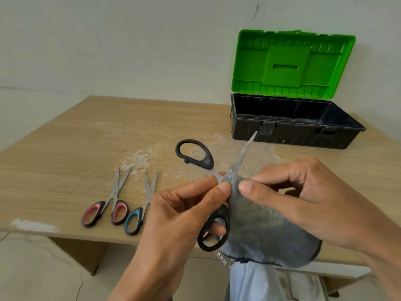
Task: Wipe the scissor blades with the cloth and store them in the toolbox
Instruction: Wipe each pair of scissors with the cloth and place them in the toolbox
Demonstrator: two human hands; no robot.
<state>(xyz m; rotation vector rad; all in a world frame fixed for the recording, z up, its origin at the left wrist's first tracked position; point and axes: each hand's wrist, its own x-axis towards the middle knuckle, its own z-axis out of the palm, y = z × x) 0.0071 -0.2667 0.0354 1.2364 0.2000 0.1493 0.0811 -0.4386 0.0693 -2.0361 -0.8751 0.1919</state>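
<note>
Cloth (264, 231) pinched on blade by right hand (303, 198) | left hand (180, 213) grips black scissors (207, 160) | toolbox (293, 135) beyond looks empty | two other pairs (114, 195) leftward, likely unwiped

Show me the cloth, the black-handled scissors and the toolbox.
cloth (260, 222), head view, its grey middle.
black-handled scissors (238, 160), head view, the raised blade.
toolbox (293, 135), head view, front wall of the black base.

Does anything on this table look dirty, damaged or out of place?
Yes: white powdery smears cover the middle of the wooden table, from the pink-handled scissors towards the open toolbox, whose black tray looks dusty too. A white patch marks the near left edge; residue or chipped surface, I cannot tell.
</note>
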